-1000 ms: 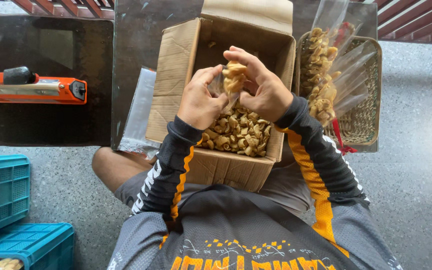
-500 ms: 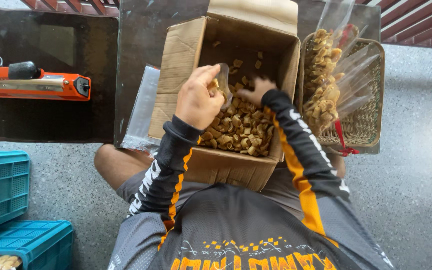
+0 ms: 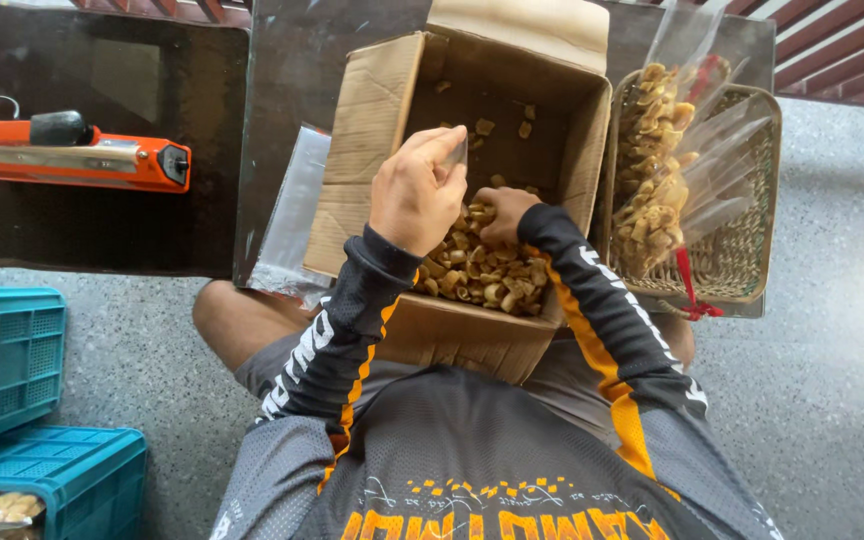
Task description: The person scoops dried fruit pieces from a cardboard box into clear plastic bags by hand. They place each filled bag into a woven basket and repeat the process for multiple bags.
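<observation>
A second ago both hands were raised together over the cardboard box (image 3: 472, 190), cupping a clump of the pale snack pieces (image 3: 482, 275) between them; now they have parted. The right hand (image 3: 500, 212) has gone down into the heap and lies buried among the pieces with its fingers curled, closed around a scoop of them as far as the view lets me judge. The left hand (image 3: 417, 190) stays lifted above the box, its fingers pinched shut on the mouth of a small clear plastic bag (image 3: 455, 152), which is thin and hard to make out against the brown wall behind. The raised handful is gone from between the hands, so one portion seems to have been dealt with, and the dip of the right hand reads as the start of another scoop for the bag. The snack pieces fill the near end of the box, which rests tilted on the person's lap against the dark table (image 3: 292, 70). To the right a woven basket (image 3: 752, 250) holds filled clear bags (image 3: 652, 200); to the left lie a stack of flat empty bags (image 3: 287, 215), an orange heat sealer (image 3: 82, 160) and two teal crates (image 3: 12, 360)
</observation>
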